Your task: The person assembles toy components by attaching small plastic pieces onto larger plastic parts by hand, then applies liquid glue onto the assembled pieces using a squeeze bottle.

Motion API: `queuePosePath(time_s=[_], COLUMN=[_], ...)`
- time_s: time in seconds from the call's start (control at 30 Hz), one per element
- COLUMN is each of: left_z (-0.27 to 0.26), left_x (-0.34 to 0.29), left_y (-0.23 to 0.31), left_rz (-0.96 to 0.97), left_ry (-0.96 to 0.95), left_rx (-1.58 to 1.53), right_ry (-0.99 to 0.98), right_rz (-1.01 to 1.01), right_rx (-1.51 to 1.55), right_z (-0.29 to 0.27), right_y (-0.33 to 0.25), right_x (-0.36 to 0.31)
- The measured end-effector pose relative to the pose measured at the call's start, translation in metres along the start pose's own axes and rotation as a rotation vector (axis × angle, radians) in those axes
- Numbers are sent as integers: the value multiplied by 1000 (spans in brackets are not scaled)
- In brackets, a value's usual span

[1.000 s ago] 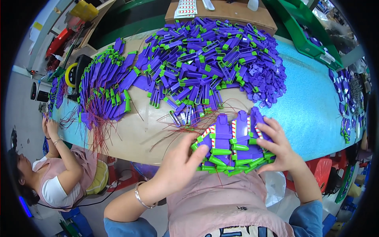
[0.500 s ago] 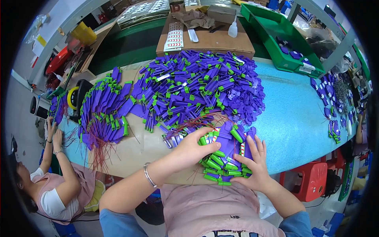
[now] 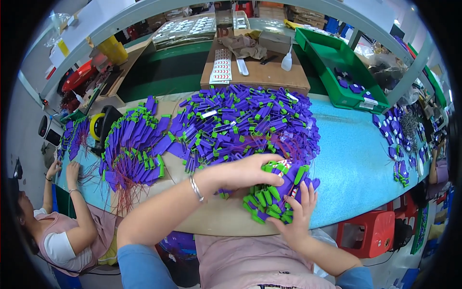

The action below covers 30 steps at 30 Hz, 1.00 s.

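Note:
At the table's near edge, a bunch of purple-and-green plastic pieces [image 3: 267, 198] with thin red wires lies between my two hands. My left hand [image 3: 252, 169] reaches across from the left, fingers curled over the top of the bunch with the thumb along it. My right hand [image 3: 298, 212] grips its right side, fingers bent over the purple ends and thumb near the bottom. Red-and-white striped strips show among the pieces. Just beyond my hands rises a large heap of similar purple-and-green pieces [image 3: 240, 120]. The undersides of both hands are hidden.
Left of the heap lie fanned rows of wired pieces [image 3: 134, 144] beside a black-and-yellow tape roll [image 3: 98, 126]. A wooden board [image 3: 269, 79] carries sticker sheets and a white bottle [image 3: 287, 62]. A green tray [image 3: 337, 72] stands back right. A co-worker [image 3: 72, 221] works at left; a red stool [image 3: 368, 233] stands right.
The bunch is squeezed closer together between my hands. My left hand has shifted right and onto its top. The whole view has tilted, so the table's things sit lower in the picture.

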<state>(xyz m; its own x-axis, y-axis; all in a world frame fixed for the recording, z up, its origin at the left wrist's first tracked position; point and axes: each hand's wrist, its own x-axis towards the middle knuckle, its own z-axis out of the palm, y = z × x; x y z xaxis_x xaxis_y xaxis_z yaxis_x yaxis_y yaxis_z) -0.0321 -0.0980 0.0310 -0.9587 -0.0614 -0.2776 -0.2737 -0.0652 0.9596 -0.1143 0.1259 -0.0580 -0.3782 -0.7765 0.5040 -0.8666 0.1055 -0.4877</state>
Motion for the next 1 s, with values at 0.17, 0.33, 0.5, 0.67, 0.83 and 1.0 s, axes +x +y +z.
queuePosePath(time_s=[0.17, 0.33, 0.5, 0.67, 0.83, 1.0], left_z=[-40, 13, 97, 97, 127, 145], left_x=[14, -20, -61, -122, -66, -52], left_y=[65, 57, 22, -71, 28, 41], left_rz=[43, 594, 1625, 596, 1391, 1364], left_ry=[-71, 591, 226, -167, -279, -457], left_rx=[886, 1248, 633, 20, 15, -40], right_ry=[-18, -29, 28, 28, 28, 98], right_rz=[200, 174, 132, 216, 293, 248], right_rx=[116, 339, 470, 323, 446, 464], right_z=[40, 37, 5, -20, -22, -18], right_y=[-51, -33, -7, 5, 10, 14], right_x=[34, 31, 5, -5, -8, -7])
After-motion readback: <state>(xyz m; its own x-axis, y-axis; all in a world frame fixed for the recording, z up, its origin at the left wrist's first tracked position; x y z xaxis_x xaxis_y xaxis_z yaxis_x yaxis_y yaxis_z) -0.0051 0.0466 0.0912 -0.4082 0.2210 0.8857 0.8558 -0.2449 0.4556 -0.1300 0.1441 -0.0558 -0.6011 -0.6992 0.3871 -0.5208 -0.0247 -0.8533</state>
